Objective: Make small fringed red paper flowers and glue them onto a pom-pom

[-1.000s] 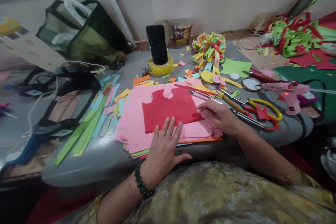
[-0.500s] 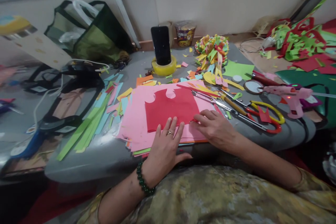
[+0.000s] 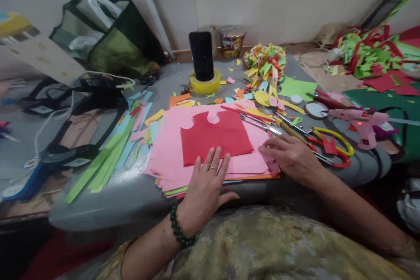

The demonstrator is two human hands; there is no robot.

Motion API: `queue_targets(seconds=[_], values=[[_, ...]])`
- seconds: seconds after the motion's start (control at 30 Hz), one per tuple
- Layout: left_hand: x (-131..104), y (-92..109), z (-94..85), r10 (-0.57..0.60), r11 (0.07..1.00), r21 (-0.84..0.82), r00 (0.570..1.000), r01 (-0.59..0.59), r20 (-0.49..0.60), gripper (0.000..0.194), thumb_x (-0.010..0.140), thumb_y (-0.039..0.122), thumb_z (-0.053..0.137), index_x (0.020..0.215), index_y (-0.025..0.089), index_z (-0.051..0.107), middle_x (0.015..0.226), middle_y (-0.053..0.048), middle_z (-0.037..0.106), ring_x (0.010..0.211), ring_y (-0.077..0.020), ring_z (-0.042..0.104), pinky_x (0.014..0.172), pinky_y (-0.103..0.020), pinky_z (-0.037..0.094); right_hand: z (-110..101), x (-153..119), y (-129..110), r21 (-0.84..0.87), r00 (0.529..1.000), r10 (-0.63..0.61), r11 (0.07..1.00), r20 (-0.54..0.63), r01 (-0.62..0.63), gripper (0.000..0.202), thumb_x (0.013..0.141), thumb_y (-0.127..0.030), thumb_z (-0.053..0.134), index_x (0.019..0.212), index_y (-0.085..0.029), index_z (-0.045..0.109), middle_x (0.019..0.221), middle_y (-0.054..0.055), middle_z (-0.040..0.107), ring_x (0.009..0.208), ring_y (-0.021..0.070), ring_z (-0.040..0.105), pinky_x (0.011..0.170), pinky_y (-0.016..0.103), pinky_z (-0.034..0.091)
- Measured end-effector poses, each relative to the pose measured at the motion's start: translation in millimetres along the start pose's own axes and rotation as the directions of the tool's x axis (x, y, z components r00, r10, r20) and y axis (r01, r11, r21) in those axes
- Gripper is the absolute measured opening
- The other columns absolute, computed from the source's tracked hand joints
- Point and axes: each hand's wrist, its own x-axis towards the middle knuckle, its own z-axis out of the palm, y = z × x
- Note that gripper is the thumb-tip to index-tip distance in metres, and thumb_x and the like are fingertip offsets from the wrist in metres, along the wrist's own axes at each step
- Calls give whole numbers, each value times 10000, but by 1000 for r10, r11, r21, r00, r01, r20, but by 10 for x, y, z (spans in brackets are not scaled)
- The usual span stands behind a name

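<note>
My left hand [image 3: 205, 181], wearing a ring and a green bead bracelet, lies flat with fingers spread over the lower edge of a red paper sheet [image 3: 215, 138]. Round notches are cut into the top edge of that sheet. Beneath it is a stack of pink paper [image 3: 170, 148], with green and orange sheets showing at its lower edges. My right hand [image 3: 285, 153] is beside the right edge of the stack, fingers curled together; whatever is between the fingertips, if anything, is hidden. Just beyond it lie scissors with red handles [image 3: 341, 159].
A pink glue gun [image 3: 367, 124] rests on the right, near yellow-handled scissors [image 3: 348, 142]. A phone [image 3: 201, 57] stands in a yellow tape roll [image 3: 205, 85] behind the stack. Green paper strips [image 3: 98, 166] lie left. A colourful paper bundle [image 3: 267, 63] sits at the back.
My right hand has moved right, off the red sheet's lower right corner to the edge of the pink stack. My left hand has stayed in place on the red sheet.
</note>
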Motion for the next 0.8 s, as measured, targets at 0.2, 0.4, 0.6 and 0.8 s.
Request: queue_targets(seconds=[0.2, 0.4, 0.6, 0.8], values=[[-3, 15, 29, -9, 1000, 11, 1000, 9, -26, 920, 726, 706, 607, 1434, 142, 440, 1474, -224, 435, 1350, -393, 416, 1017, -537, 427, -176, 113, -159, 55, 965, 31, 998, -262, -17, 331, 875, -22, 427, 996, -163, 700, 903, 124, 730, 804, 231, 595, 722, 369, 534], [-15, -9, 2, 15, 999, 34, 999, -13, -40, 999, 687, 779, 561, 1446, 144, 422, 1484, -206, 428, 1341, -375, 432, 1026, -511, 419, 115, 345, -470, 115, 984, -156, 980, -87, 165, 281, 898, -83, 442, 1053, -98, 676, 992, 130, 717, 853, 231, 599, 710, 355, 502], [-105, -101, -3, 24, 1000, 4, 999, -24, -32, 975, 766, 817, 342, 1486, 160, 341, 1497, -166, 424, 1370, -334, 399, 1091, -502, 330, 192, 338, -465, 66, 984, -173, 982, -40, 175, 267, 906, -94, 456, 1055, -72, 676, 977, 147, 715, 813, 227, 602, 678, 345, 474], [-178, -176, 38, 22, 1000, 11, 999, -22, -40, 974, 793, 808, 281, 1474, 115, 357, 1490, -154, 437, 1355, -315, 422, 1083, -461, 341, 165, 337, -454, 76, 984, -181, 981, -10, 181, 276, 894, -77, 454, 1055, -76, 678, 980, 149, 715, 824, 229, 600, 682, 347, 489]])
